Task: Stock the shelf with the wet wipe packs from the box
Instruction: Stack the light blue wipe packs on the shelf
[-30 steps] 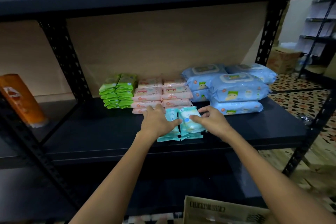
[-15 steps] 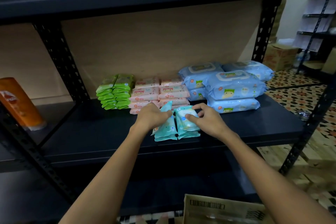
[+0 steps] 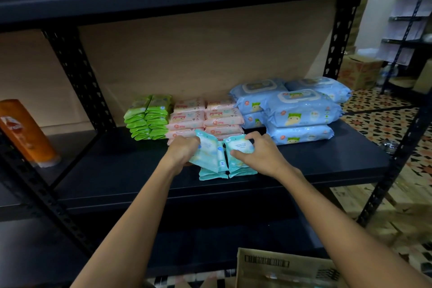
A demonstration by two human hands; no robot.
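Two small stacks of teal wet wipe packs (image 3: 224, 172) stand side by side near the front of the black shelf board (image 3: 327, 161). My left hand (image 3: 183, 148) grips the top packs of the left stack (image 3: 207, 151) and holds them tilted up on edge. My right hand (image 3: 254, 153) curls over the top pack of the right stack (image 3: 239, 147), thumb at its near side. Behind them lie green packs (image 3: 149, 116), pink packs (image 3: 205, 116) and large blue packs (image 3: 301, 110). The cardboard box (image 3: 280, 269) shows at the bottom edge.
An orange bottle (image 3: 25, 132) leans on the neighbouring shelf at the left. Black perforated uprights (image 3: 79, 77) frame the bay, with a shelf board close above. Bare shelf lies left and right of the teal stacks. Cartons and another rack (image 3: 406, 30) stand at the far right.
My left hand has lifted the top teal packs of the left stack from flat to tilted on edge. My right hand has stayed on the right stack.
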